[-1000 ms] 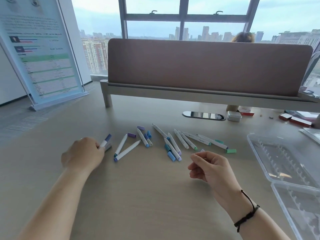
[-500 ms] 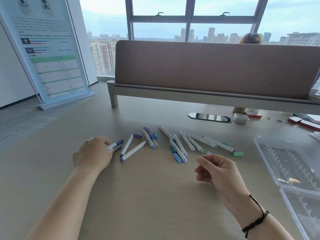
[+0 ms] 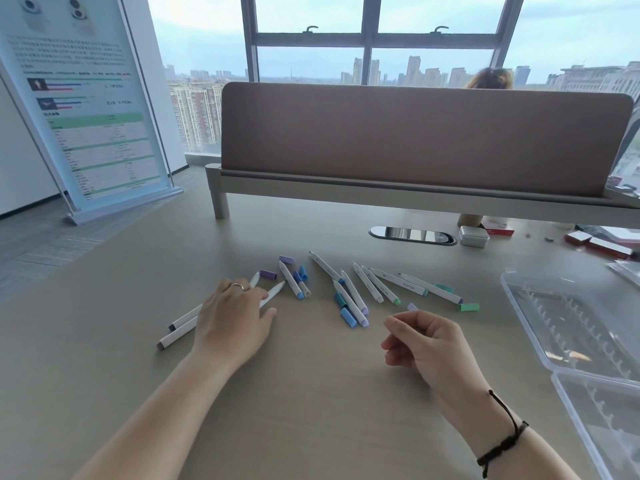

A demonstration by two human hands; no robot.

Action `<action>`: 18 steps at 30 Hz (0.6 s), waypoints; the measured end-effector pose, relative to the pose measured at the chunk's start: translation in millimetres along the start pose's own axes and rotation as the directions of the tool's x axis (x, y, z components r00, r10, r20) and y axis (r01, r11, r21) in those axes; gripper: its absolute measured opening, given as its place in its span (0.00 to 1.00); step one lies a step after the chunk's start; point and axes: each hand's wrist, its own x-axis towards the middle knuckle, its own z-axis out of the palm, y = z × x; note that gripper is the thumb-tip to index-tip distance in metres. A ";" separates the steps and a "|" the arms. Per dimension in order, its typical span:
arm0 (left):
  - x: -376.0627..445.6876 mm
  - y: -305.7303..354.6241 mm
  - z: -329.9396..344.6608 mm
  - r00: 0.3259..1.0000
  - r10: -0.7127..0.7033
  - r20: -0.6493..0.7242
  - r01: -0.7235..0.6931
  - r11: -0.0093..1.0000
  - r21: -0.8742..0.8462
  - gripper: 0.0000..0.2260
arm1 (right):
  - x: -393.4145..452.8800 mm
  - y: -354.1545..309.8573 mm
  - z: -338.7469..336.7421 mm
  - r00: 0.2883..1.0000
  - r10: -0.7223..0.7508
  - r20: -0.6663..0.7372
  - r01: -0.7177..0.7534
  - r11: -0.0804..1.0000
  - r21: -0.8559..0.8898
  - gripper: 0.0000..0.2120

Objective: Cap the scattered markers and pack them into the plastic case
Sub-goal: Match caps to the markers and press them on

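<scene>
Two capped markers (image 3: 180, 327) are being left near the left edge of the table (image 3: 311, 410), and the left hand (image 3: 235, 317) is being laid over them with fingers fairly straight, reaching toward two uncapped markers (image 3: 275, 294) just beyond its fingertips. The right hand (image 3: 426, 341) is being held loosely curled above the table; something pale lilac (image 3: 412, 307) is showing at its fingertips, but whether it is being pinched cannot be told. The remaining markers and loose caps (image 3: 356, 296) are lying scattered at the table's middle, and the open plastic case (image 3: 571, 334) is waiting at the right edge with nothing seen packed in it.

The step is probably best done by one uncapped marker being picked by its barrel, a cap of matching colour being chosen, and the cap being pressed on straight.

Compared with the earlier frames, the left hand is being opened where it was closed round two markers; those markers are now lying on the table. The right hand's pose is being kept unchanged.
</scene>
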 end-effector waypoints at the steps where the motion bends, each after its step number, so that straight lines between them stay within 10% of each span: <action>1: 0.4 0.8 0.8 1.000 -0.006 -0.013 0.006 1.000 -0.002 0.13 | -0.1 0.3 0.4 1.000 0.001 -0.002 -0.001 1.000 -0.007 0.05; 14: -4.0 -0.9 -15.8 0.980 -0.140 0.140 0.172 0.954 -0.246 0.08 | -0.4 3.5 2.3 1.000 0.009 0.003 -0.008 0.998 -0.068 0.06; 18: -0.9 0.2 -26.1 0.930 -0.241 0.278 0.364 0.719 -0.592 0.07 | -2.7 5.9 5.5 1.000 0.018 0.007 -0.017 0.991 -0.129 0.08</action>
